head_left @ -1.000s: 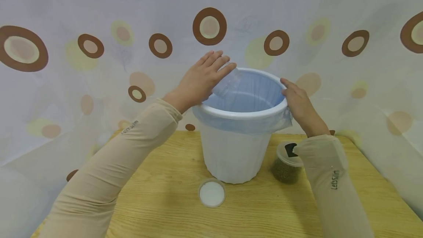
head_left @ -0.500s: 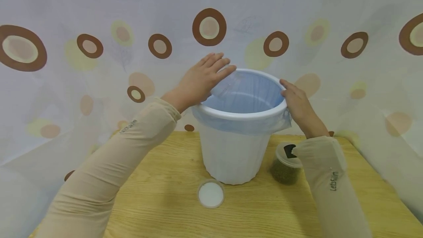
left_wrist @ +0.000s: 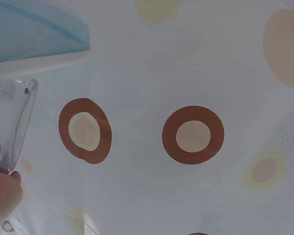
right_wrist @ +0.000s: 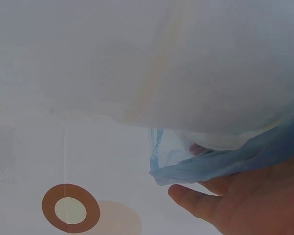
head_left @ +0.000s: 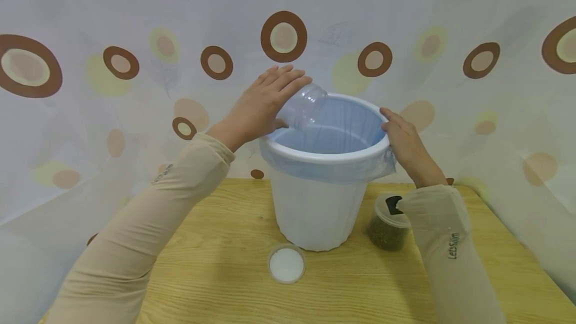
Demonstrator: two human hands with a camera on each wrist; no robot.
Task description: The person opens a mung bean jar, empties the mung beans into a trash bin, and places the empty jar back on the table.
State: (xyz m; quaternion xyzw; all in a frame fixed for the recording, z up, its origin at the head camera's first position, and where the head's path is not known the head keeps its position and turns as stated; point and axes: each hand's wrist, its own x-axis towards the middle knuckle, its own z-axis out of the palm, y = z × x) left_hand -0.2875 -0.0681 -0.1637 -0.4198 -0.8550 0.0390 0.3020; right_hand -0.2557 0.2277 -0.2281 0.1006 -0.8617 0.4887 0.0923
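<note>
Yellow wood-grain tabletop [head_left: 207,289] fills the lower part of the head view. Nearest of all, two beige fabric sleeves [head_left: 119,254] with dark lettering reach forward over it.

Closest on the wood lies a small round white piece with a clear rim [head_left: 286,265]; whether it is a lid or a shallow tub, I cannot tell. Beyond it to the right, near the right forearm, stands a round clear plastic jar [head_left: 388,234], lidded, with dark greenish contents and a black patch on top.

Between and behind these stands a tall white plastic bin [head_left: 317,209], upright, its pale blue plastic liner [head_left: 326,171] folded out over the rim. At that rim's right side rests the right hand [head_left: 408,146], touching both bin and liner; whether its fingers curl round the edge, I cannot tell. On the left, the left hand [head_left: 264,100] holds a clear plastic container [head_left: 310,104] between thumb and fingers, tilted over the bin's mouth. I can make out no contents in it.

The step in hand looks like tipping that container over the lined bin while the other hand steadies the rim. As I judge it, the next move calls for a firm left grip, enough tilt, and a rim kept from rocking.

Farthest back hangs a whitish sheet [head_left: 180,4] printed with brown-ringed ovals.
</note>
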